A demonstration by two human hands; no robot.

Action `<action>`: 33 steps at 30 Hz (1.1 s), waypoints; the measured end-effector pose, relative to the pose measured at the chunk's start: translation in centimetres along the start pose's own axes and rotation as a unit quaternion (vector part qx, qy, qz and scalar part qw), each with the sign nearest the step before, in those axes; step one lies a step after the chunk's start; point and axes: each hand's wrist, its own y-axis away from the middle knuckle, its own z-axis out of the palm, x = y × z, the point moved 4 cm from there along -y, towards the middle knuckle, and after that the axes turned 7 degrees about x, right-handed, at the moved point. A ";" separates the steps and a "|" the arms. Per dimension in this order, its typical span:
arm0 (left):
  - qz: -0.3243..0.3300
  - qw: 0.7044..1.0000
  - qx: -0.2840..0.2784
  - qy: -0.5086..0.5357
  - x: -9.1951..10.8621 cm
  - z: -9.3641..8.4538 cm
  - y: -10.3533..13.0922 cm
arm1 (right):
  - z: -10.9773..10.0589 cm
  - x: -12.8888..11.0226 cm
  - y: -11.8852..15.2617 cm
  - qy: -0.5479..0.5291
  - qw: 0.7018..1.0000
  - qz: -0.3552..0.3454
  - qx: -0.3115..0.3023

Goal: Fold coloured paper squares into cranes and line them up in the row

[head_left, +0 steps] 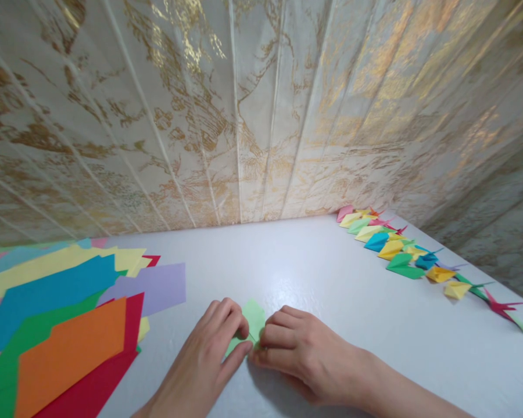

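Note:
A piece of light green origami paper (253, 315) lies on the white table in front of me, partly folded, with a crease line running toward its near end. My left hand (215, 345) holds its left side, with thumb and bent fingers closed on the paper. On the other side, my right hand (298, 348) pinches the near right part, its fingers curled together. The fingertips of both hands almost meet and hide the paper's lower edge.
Overlapping sheets of coloured paper, including an orange sheet (76, 354) and a blue sheet (56, 290), cover the table's left side. Several folded paper pieces, among them a green one (404, 266), line the right edge. A gold-patterned curtain (244, 145) hangs behind the white table (296, 255).

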 end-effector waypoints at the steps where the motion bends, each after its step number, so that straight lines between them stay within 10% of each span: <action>1: 0.000 1.000 -0.002 0.002 0.1 0.0 0.0 | 0.1 0.0 0.0 0.000 1.000 0.001 0.000; 20: 0.006 0.995 -0.096 0.008 0.2 -2.9 -0.1 | -0.7 0.3 0.1 -0.006 0.999 -0.015 -0.037; 33: 0.182 0.929 0.024 -0.321 1.1 -1.2 2.0 | -0.4 0.8 -0.4 -0.079 0.994 0.080 0.002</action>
